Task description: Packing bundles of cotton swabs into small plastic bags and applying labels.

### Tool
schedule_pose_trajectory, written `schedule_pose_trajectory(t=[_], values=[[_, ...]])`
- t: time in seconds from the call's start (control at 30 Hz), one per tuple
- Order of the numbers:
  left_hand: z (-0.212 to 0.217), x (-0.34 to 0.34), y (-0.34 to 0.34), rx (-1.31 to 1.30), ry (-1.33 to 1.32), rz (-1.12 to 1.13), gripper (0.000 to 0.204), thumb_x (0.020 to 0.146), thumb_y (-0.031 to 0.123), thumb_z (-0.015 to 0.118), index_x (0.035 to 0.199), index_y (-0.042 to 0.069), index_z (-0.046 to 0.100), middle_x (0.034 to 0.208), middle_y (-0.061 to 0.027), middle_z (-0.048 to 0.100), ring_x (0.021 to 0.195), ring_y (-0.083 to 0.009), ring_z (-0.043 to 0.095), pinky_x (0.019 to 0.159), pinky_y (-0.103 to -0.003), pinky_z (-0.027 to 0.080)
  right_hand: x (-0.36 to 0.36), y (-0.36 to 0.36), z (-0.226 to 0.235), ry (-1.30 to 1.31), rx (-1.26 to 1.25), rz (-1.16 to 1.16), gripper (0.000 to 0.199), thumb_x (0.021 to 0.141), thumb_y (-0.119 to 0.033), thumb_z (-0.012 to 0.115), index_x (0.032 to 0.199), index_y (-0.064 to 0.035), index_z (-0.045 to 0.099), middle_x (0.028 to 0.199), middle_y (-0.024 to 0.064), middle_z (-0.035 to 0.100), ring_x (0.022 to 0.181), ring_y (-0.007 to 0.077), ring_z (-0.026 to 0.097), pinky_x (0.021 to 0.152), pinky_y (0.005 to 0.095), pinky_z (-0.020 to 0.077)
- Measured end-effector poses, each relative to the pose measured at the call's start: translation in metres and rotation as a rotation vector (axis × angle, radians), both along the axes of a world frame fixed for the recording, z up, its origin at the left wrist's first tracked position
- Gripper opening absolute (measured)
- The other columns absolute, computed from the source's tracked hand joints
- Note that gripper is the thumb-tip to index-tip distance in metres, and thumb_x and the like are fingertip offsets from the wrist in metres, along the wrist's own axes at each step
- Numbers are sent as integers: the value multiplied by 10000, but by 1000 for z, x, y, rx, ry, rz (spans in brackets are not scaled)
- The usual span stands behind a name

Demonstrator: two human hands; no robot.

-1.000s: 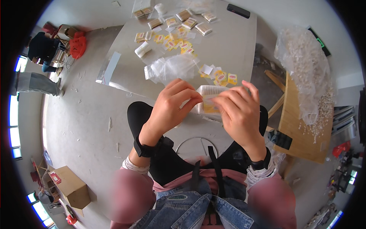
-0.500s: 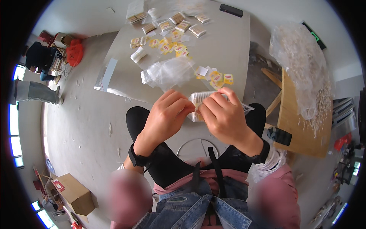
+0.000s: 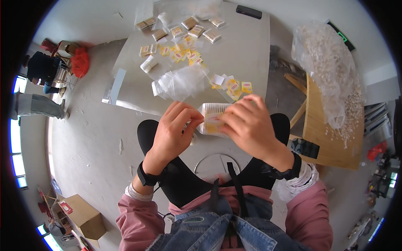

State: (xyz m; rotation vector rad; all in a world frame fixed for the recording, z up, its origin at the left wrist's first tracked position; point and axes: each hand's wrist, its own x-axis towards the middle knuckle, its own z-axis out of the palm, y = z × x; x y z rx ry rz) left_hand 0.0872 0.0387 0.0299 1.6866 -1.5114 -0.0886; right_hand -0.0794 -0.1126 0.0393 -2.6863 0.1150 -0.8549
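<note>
A clear plastic bag with a bundle of cotton swabs (image 3: pixel 215 108) is held above my lap, just off the table's near edge. White swab tips form a ridged row along its far side, and a yellow label shows through the film. My left hand (image 3: pixel 176 127) pinches the bag's left edge between thumb and fingers. On the other side my right hand (image 3: pixel 251 129) has its fingers bent over the bag's right part, covering that end. Just beyond it lie loose yellow-and-white label cards (image 3: pixel 233 86) and a heap of flat clear bags (image 3: pixel 182 81).
Several filled swab packs (image 3: pixel 196 31) and more cards spread over the far part of the table (image 3: pixel 247 50). A black oblong device (image 3: pixel 248 11) lies at its far edge. To the right, a big bag of loose swabs (image 3: pixel 324 62) rests on a wooden board (image 3: pixel 335 150). A cardboard box (image 3: pixel 83 215) stands lower left.
My fingertips have moved apart from near the middle of the pack, the left hand shifting left. More of the pack's front and its yellow label now shows between them.
</note>
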Motion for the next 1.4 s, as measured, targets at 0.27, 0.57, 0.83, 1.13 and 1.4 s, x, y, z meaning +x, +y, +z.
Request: schedule_pose_trajectory(t=[0.27, 0.57, 0.83, 1.13, 1.4], values=[[-10, 0, 7, 2, 37, 13, 147, 759, -50, 708, 857, 10, 615, 844, -88, 599, 772, -284, 574, 651, -366, 487, -13, -4, -11, 193, -441, 5, 113, 798, -133, 653, 834, -47, 590, 822, 79, 547, 834, 254, 566, 888, 421, 438], [-13, 8, 16, 7, 74, 46, 144, 761, -51, 708, 850, 3, 608, 838, -89, 595, 772, -278, 571, 649, -366, 487, -53, -30, -5, 244, -502, -1, 158, 794, -127, 687, 885, -57, 579, 864, 59, 559, 837, 232, 557, 874, 412, 419], [-12, 1, 11, -2, 40, 33, 163, 751, -57, 715, 851, 3, 602, 837, -91, 599, 762, -284, 571, 644, -370, 483, -70, -38, -4, 196, -508, -44, 129, 784, -88, 693, 814, -41, 577, 791, 59, 520, 771, 226, 524, 826, 401, 428], [-10, -2, 12, 59, 89, 152, 129, 787, -54, 691, 860, -8, 596, 830, -106, 589, 755, -272, 570, 661, -342, 480, -78, -29, -13, 58, 406, -215, 324, 713, -159, 828, 944, -36, 636, 997, 83, 616, 938, 269, 581, 882, 361, 438], [12, -16, -3, 77, -110, 92, 178, 753, 21, 754, 907, 39, 667, 833, -68, 596, 781, -262, 572, 708, -366, 480, -58, -6, -49, -104, 526, -151, 145, 773, -35, 761, 898, -61, 692, 984, 54, 659, 927, 238, 597, 852, 330, 446]])
